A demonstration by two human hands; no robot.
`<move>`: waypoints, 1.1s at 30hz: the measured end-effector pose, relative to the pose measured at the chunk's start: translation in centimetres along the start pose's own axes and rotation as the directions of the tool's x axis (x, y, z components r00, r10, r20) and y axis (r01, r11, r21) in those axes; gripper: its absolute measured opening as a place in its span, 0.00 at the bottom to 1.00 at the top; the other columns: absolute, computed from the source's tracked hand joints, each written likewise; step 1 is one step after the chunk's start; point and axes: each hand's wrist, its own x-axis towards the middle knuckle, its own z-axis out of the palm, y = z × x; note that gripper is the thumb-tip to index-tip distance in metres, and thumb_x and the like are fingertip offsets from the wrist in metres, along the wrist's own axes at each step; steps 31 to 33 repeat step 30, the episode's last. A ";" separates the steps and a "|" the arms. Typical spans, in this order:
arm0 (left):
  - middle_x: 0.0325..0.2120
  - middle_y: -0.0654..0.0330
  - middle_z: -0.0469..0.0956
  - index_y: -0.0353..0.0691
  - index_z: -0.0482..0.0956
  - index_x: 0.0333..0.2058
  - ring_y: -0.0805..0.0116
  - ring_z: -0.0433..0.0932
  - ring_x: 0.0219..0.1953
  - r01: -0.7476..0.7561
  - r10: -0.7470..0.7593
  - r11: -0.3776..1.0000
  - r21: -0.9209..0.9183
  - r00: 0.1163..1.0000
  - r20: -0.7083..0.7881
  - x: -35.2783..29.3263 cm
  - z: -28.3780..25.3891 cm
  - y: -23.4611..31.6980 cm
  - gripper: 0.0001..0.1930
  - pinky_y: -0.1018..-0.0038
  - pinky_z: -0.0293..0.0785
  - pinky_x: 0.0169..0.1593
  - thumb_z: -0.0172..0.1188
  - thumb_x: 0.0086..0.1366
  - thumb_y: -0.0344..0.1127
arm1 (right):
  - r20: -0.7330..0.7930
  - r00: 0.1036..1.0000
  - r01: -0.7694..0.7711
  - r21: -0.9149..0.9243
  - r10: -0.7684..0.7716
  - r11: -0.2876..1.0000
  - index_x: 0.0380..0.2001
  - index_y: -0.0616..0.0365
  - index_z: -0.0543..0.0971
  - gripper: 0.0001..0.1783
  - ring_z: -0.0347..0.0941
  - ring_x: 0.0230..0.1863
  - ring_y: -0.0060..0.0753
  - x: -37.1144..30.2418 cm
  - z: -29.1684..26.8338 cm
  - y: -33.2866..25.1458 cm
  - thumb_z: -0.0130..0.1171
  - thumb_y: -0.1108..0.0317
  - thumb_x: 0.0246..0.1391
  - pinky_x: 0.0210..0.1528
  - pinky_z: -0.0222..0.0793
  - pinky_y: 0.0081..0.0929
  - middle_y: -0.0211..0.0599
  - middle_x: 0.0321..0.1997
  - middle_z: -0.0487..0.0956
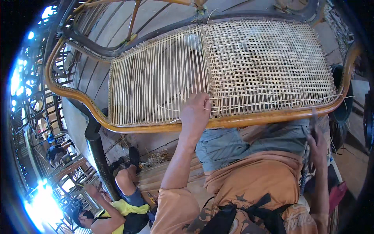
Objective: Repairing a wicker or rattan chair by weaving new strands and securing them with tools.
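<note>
A wooden seat frame (272,117) lies across my lap, carrying two cane panels. In the right panel the cane is woven into an open mesh (269,70); the left panel has mainly upright cane strands (148,78). My left hand (196,111) rests at the near end of the divider between them, its fingers pinched around a thin cane strand (215,111). Loose strand ends stick out beside it. My right hand (318,145) is off the near right edge, smeared by motion. Its fingers close around a slim, dark tool (313,121) whose kind I cannot make out.
At the lower left another person in a yellow top (132,208) sits with an arm raised. A dark post (99,163) stands nearby. A dark bucket (343,93) is beyond the frame's right end. Cane scraps (156,158) lie on the plank floor.
</note>
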 end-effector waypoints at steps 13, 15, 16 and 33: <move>0.25 0.57 0.73 0.45 0.78 0.32 0.55 0.75 0.28 -0.120 0.119 0.993 0.005 0.983 -0.138 -1.1 0.7 -0.1 0.05 0.61 0.71 0.31 0.61 0.54 0.31 | -0.237 0.780 0.491 -0.342 -0.579 0.801 0.44 0.61 0.75 0.15 0.70 0.49 0.51 3.4 4.5 0.8 0.57 0.74 0.52 0.56 0.63 0.40 0.46 0.44 0.76; 0.25 0.57 0.73 0.44 0.78 0.32 0.55 0.75 0.28 -0.085 0.087 0.996 0.016 0.978 -0.187 -1.1 0.5 -0.1 0.05 0.61 0.71 0.30 0.61 0.55 0.30 | -0.151 0.724 0.623 -0.273 -0.673 0.732 0.40 0.59 0.76 0.13 0.71 0.46 0.49 5.6 8.7 -6.4 0.61 0.73 0.48 0.51 0.66 0.38 0.42 0.42 0.78; 0.26 0.56 0.73 0.43 0.78 0.33 0.55 0.74 0.28 -0.061 0.051 0.998 -0.032 0.967 -0.251 -1.1 0.4 0.0 0.06 0.61 0.70 0.31 0.60 0.55 0.29 | -0.033 0.763 0.642 -0.079 -0.645 0.763 0.40 0.59 0.75 0.13 0.71 0.46 0.47 6.7 10.5 -9.7 0.60 0.72 0.49 0.50 0.68 0.36 0.42 0.40 0.78; 0.36 0.53 0.76 0.41 0.76 0.40 0.55 0.76 0.36 -0.057 -0.059 0.976 -0.210 0.861 -0.505 -2.1 0.5 -2.5 0.09 0.66 0.72 0.36 0.57 0.59 0.25 | 0.395 0.577 0.811 -0.378 -0.715 0.447 0.43 0.56 0.76 0.22 0.69 0.47 0.44 12.1 20.5 -16.1 0.54 0.80 0.40 0.50 0.69 0.33 0.39 0.39 0.75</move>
